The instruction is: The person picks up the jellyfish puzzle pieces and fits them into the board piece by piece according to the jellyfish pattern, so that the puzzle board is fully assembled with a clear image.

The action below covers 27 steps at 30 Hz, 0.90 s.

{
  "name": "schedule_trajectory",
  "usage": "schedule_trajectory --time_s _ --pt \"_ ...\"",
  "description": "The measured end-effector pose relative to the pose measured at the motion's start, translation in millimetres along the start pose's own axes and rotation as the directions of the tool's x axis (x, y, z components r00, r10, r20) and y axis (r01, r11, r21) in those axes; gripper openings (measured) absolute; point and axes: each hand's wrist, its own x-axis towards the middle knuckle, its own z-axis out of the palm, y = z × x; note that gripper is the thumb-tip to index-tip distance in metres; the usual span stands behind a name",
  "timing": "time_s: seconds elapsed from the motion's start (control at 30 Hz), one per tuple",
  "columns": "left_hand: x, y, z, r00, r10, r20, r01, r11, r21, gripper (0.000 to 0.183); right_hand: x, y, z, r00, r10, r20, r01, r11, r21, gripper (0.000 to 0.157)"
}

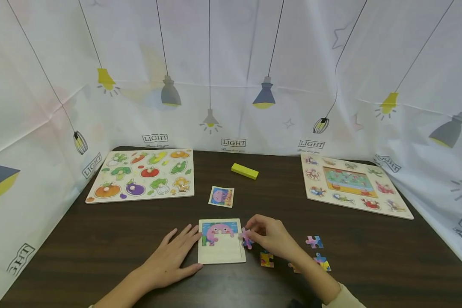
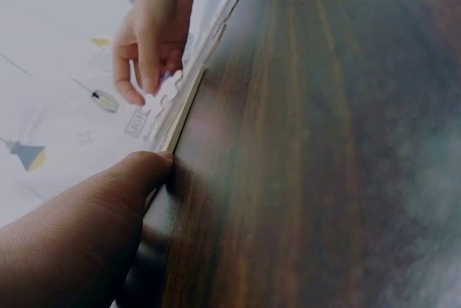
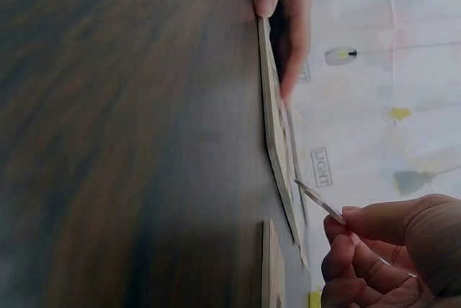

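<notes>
Lying beyond the puzzle tray (image 1: 227, 253), picture card (image 1: 221, 196), yellow block (image 1: 244, 171)

Head view evenly lit, fairly sharp; wrist views dimmer, softer; pale glare on tabletop (image 2: 324, 178).

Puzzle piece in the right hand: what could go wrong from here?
The puzzle piece is tilted and pinched at one edge by the right hand, so it might twist or slip. The right forearm partly hides a loose piece and could nudge it. The left hand touches the frame only at its left, so it might shift.
</notes>
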Motion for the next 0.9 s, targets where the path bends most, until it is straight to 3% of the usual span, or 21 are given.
schedule_trajectory --time_s 0.27,0.47,0.9 --pt "-0.7 1.0 0.0 0.999 0.011 -0.031 -0.012 1.0 -0.013 0.073 13.6 -8.8 14.0 0.998 -0.063 0.014 0.063 0.998 0.011 0.008" --pt "-0.2 0.9 -0.2 0.999 0.016 -0.032 -0.016 1.0 -0.002 0.073 22.4 -13.8 23.6 0.998 -0.054 0.042 0.052 0.997 0.049 0.009" --pt "-0.5 -0.3 1.0 0.999 0.014 -0.042 -0.014 1.0 0.002 0.072 33.3 -19.4 36.8 0.998 -0.051 0.041 0.05 0.998 0.033 0.005"
